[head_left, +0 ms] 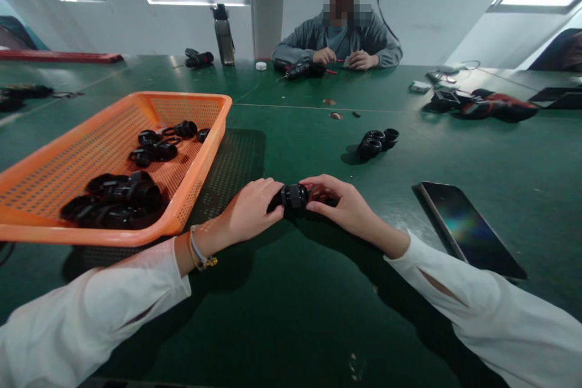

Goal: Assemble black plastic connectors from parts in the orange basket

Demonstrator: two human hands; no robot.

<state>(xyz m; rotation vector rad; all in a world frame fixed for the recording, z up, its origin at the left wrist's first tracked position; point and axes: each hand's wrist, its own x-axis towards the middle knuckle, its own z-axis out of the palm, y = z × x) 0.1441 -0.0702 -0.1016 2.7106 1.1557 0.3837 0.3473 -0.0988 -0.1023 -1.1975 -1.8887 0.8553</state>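
A black plastic cable gland (294, 196) with a ribbed hex section lies sideways between my two hands, just above or on the green table. My left hand (255, 206) is closed round its left end, hiding that part. The fingers and thumb of my right hand (335, 200) pinch the right end. Beyond my hands, a small cluster of black round fittings (376, 143) stands on the table. To the left, an orange perforated basket (200, 185) holds several black fittings (122, 194) in two loose groups.
A phone (473, 227) lies right of my right forearm. Across the green table (291, 315) a person (339, 42) sits with both hands on the tabletop, behind a power drill (302, 70). A bottle (223, 36) stands at the back; red-and-black tools (495, 106) lie far right.
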